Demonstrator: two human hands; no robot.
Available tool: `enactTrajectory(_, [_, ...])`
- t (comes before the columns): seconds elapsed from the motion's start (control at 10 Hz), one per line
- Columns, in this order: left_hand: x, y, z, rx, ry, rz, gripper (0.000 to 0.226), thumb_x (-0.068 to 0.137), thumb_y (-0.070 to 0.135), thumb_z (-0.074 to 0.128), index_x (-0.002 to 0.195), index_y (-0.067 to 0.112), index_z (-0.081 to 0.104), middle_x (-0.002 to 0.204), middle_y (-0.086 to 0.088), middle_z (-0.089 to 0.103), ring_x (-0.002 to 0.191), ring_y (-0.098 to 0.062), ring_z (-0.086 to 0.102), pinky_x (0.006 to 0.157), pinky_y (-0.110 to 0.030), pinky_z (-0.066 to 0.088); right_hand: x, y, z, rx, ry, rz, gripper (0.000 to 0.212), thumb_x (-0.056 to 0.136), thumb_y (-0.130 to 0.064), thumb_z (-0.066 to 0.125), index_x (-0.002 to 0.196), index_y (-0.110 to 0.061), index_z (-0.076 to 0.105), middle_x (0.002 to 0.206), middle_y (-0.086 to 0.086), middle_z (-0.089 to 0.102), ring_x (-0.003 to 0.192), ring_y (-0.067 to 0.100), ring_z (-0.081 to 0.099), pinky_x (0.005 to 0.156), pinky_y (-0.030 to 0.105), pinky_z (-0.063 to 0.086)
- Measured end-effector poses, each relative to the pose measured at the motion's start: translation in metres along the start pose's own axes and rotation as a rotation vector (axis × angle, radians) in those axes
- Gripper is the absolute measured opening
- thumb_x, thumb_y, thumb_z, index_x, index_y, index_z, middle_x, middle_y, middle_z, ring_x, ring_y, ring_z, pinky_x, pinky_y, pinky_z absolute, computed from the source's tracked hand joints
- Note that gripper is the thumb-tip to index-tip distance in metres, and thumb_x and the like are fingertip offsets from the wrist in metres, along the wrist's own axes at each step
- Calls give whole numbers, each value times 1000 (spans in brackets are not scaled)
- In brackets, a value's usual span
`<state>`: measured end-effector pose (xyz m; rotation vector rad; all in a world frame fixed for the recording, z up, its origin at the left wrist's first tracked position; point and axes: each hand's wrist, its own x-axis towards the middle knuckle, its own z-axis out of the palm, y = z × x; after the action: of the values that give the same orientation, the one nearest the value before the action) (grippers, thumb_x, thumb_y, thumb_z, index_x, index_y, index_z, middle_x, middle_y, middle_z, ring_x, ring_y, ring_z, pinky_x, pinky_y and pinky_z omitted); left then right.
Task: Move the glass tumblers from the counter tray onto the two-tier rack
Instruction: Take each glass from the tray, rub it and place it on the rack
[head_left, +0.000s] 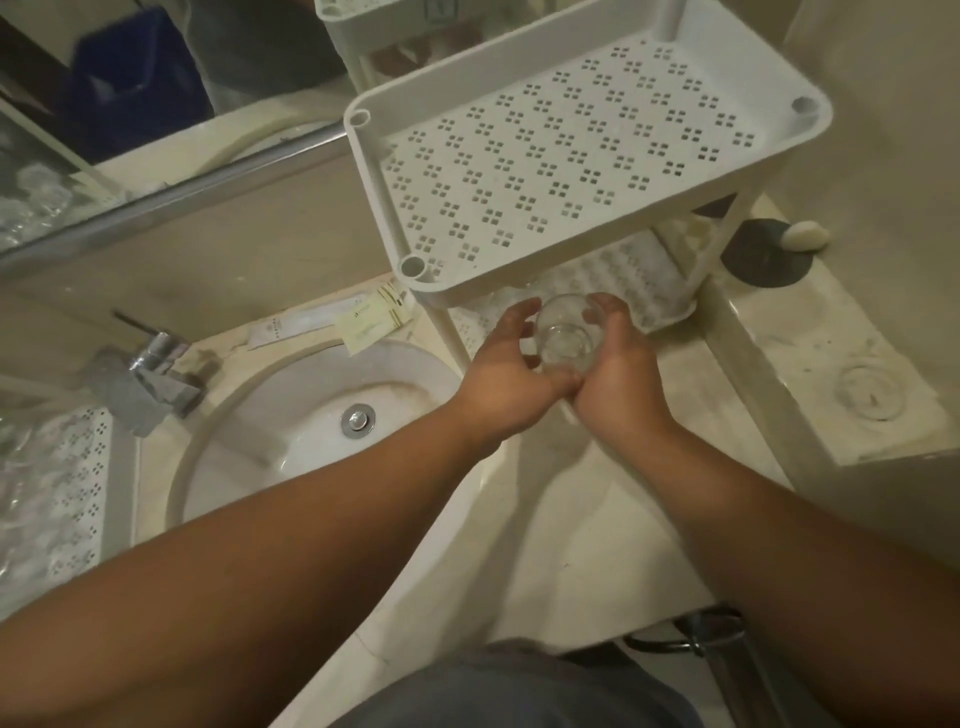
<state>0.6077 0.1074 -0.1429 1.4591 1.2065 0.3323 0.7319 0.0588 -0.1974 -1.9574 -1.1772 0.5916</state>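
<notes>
Tumbler (566, 338) cupped between both hands' fingers (602, 306), before rack (571, 156)

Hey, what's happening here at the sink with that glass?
A person is holding a clear glass tumbler with both hands, the left hand and right hand cupped around its sides. They hold it just in front of a white two-tier rack, at the level of the lower shelf. The top shelf has nothing on it. Another tumbler stands on the ledge to the right, and a tray of glasses sits left of the sink.
</notes>
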Motion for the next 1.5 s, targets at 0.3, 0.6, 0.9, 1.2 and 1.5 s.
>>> enactTrajectory(0.3, [20, -2, 13, -29, 1, -29, 85, 78, 20, 77, 146, 37, 31, 147, 3, 47, 117, -17, 63, 99, -38, 54, 33, 12, -2, -33, -23, -9, 62, 83, -8, 65, 139, -12, 38, 122, 13, 58, 107, 27, 58, 91, 35, 49])
enactTrajectory(0.6, [38, -8, 20, 141, -2, -87, 90, 80, 34, 77, 151, 46, 23, 134, 2, 52, 117, -19, 58, 95, -42, 56, 53, 30, 5, -14, -29, 4, 70, 78, -16, 74, 138, -11, 38, 123, 12, 56, 108, 26, 57, 87, 32, 48])
enactTrajectory(0.9, [46, -15, 23, 271, 21, -72, 90, 77, 43, 69, 155, 36, 26, 146, 4, 50, 126, -19, 55, 100, -40, 52, 67, 37, 10, -85, -72, 59, 79, 74, -23, 80, 139, -19, 35, 133, 14, 47, 117, 28, 51, 96, 36, 47])
enactTrajectory(1.2, [51, -19, 18, 1151, -35, 50, 40, 95, 8, 47, 128, 21, 66, 130, -6, 61, 122, -28, 54, 101, -37, 47, 81, 29, 12, -156, -25, 139, 83, 72, -32, 84, 139, -27, 35, 133, 12, 40, 115, 26, 53, 96, 28, 43])
enactTrajectory(1.5, [61, -10, 18, 1060, -55, -15, 32, 97, 8, 43, 116, 16, 67, 106, -4, 63, 91, -23, 62, 74, -32, 50, 101, 30, 18, -165, 45, 188, 84, 71, -39, 84, 136, -21, 34, 132, 15, 43, 116, 28, 53, 86, 26, 42])
